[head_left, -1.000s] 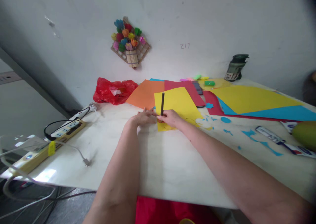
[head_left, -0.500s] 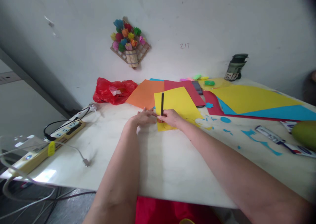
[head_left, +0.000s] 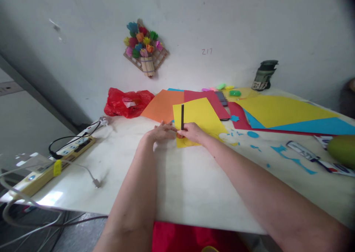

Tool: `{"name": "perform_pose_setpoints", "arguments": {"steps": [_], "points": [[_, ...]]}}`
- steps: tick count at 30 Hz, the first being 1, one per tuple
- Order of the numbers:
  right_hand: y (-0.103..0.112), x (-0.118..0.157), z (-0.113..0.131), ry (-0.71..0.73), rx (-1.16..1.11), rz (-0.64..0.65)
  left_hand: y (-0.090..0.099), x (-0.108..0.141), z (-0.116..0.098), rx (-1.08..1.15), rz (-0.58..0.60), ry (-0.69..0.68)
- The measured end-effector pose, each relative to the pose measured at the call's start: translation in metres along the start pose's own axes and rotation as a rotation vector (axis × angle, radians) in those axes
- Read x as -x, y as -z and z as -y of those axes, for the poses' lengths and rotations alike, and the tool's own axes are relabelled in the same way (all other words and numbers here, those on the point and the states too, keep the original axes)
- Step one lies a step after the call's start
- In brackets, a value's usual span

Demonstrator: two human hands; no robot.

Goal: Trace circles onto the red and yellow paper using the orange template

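A dark, slim pen (head_left: 182, 116) stands almost upright in my right hand (head_left: 193, 131), its fingers closed around the lower part. Under that hand lies a sheet of yellow paper (head_left: 198, 113) with faint curved outlines near its lower edge. A small orange-brown object (head_left: 180, 135) shows at the pen's foot, mostly covered by my fingers. My left hand (head_left: 163, 131) rests at the sheet's left edge with fingers stretched out, their tips reaching to the small object. The pen's tip is hidden.
Orange paper (head_left: 161, 106), red paper (head_left: 201, 96) and a red plastic bag (head_left: 126, 102) lie behind. Blue scraps (head_left: 294, 159) and a white tube (head_left: 302, 151) are to the right. A power strip (head_left: 63, 154) with cables runs along the left; a bottle (head_left: 265, 75) stands at the back.
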State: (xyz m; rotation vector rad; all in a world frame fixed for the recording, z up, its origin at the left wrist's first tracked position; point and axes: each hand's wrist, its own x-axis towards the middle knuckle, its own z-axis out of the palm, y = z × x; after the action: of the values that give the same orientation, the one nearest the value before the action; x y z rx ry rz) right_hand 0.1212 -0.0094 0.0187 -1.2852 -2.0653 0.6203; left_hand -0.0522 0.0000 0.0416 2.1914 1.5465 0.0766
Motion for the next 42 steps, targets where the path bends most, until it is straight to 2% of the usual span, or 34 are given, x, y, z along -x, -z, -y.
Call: {"name": "perform_pose_setpoints", "arguments": {"steps": [10,16,27,35,42], "points": [[0.000,-0.001,-0.003,-0.012,-0.056,0.022,0.001,0.000,0.001,-0.003,0.026,0.000],[0.001,-0.001,-0.006,-0.018,-0.121,0.005,0.000,0.001,0.000,-0.008,0.001,-0.009],[-0.007,-0.003,-0.012,0.012,-0.231,-0.010,-0.002,-0.004,0.007,-0.028,0.009,-0.032],[-0.008,-0.005,-0.013,0.047,-0.260,-0.011,-0.005,-0.003,-0.003,-0.053,-0.124,0.090],[-0.011,-0.008,-0.015,0.019,-0.255,0.004,-0.013,-0.013,0.002,-0.205,-0.128,0.105]]}}
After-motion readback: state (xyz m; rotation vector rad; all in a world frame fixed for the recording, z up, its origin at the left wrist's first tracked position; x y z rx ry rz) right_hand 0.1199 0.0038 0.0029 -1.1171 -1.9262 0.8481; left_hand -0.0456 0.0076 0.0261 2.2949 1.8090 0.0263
